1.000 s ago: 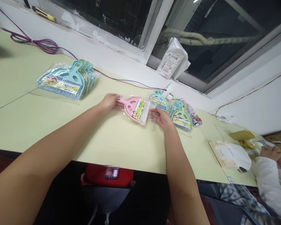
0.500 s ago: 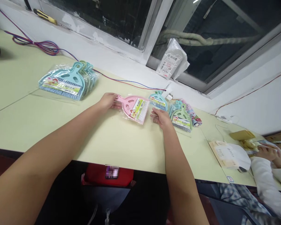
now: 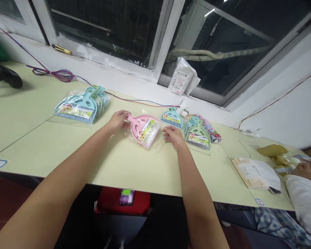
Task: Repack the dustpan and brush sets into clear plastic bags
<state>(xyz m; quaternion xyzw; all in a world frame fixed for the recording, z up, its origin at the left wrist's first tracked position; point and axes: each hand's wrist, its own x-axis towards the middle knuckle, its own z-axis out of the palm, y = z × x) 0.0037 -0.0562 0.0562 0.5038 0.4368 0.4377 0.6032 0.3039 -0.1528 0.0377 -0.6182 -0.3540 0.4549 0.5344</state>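
Pale green table [image 3: 134,166] along a window wall, seen from above and behind two bare forearms. Left hand [image 3: 118,120] closed in a pinch on the handle end of a pink brush-and-dustpan set [image 3: 143,129], sealed in clear plastic wrap, brush side with its printed label turned toward the right. Set lying near the table's middle, a little tilted, handle pointing left. Right hand [image 3: 172,134] just beside the set's bristle end, fingers loosely curled and half open, fingertips at the loose edge of the wrap; whether pinching the film or only touching it cannot be told. Just beyond the right hand, a single blue set [image 3: 172,117] flat on the table, and beside that a small pile topped by a green set [image 3: 198,134], all in wrap. Well off to the left, a fanned stack of blue sets [image 3: 80,104], handles toward the window. Red and blue wires [image 3: 134,100] running along the back edge of the table to a coil at far left. On the sill, a yellow-handled screwdriver [image 3: 62,50] and a white plastic bag [image 3: 182,76] leaning against the glass. At far right, another person's white sleeve [image 3: 300,200] and hand near papers [image 3: 256,171].
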